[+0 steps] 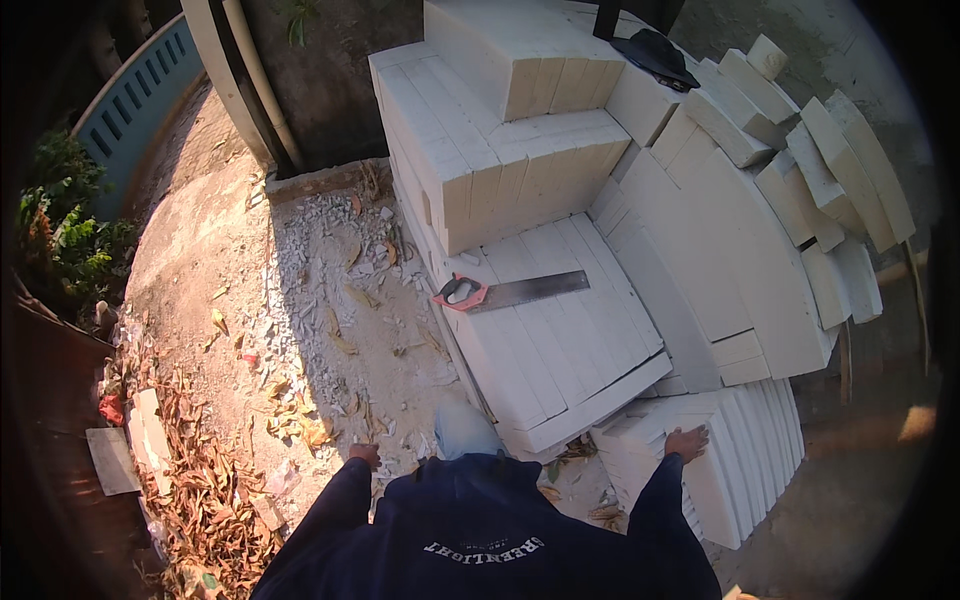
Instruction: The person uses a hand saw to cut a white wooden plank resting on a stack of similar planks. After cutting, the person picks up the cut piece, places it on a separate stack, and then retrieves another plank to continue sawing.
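My right hand (687,443) rests on or just above the upright row of white blocks (745,465) at the lower right, its fingers stretched out and nothing held. At my left side, low over the ground, hangs my left hand (365,456); its fingers are too small and partly hidden to read. Ahead of me a handsaw (525,291) with a red and black handle lies flat on the lower step of stacked white blocks (550,360). Neither hand touches the saw.
Taller white block stacks (530,165) rise behind the saw. Loose blocks (825,180) lean in a pile at the right, near a black cap (655,57). White rubble (320,250) and dry leaves (215,500) cover the ground at left, below a blue wall (140,105).
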Demonstrator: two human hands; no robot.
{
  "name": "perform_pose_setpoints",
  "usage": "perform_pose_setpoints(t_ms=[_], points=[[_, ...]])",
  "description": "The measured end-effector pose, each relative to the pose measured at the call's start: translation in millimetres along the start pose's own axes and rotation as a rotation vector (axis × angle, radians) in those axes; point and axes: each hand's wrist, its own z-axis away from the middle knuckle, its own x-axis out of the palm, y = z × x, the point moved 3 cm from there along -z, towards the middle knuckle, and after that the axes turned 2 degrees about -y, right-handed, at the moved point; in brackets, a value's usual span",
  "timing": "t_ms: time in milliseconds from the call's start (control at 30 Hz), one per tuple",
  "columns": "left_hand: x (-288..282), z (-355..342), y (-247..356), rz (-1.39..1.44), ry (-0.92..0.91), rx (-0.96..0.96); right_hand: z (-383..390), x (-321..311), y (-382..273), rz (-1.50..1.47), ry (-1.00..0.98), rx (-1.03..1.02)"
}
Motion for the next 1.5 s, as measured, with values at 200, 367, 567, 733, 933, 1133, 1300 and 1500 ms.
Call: perform_pose_setpoints(t_ms=[200, 367, 567, 733, 933, 1133, 1300, 1500], points=[[-19, -68, 160, 0.130, -0.013, 0.196, 115, 44, -147, -0.609, 0.314, -0.143], [-100, -94, 289, 0.254, 0.178, 0.312, 125, -14, -346, -0.859, 0.459, -0.278], [-127, -75, 510, 0.229, 0.320, 0.718, 113, -223, -515, -1.202, 0.575, -0.645], [-94, -32, 718, 0.197, 0.262, 0.996, 133, -317, -581, -1.365, 0.405, -0.806], [-30, 17, 924, 0.002, 0.141, 1.563, 153, -348, -617, -1.194, 0.475, -0.730], [41, 109, 1069, -0.108, -0.006, 1.926, 169, -419, -669, -0.903, 0.862, -0.689], [76, 186, 1148, -0.464, 0.123, 2.353, 176, -493, -758, -0.760, 0.727, -0.850], [145, 240, 1175, -0.756, -0.015, 2.557, 153, -503, -830, -0.329, 0.706, -0.728]])
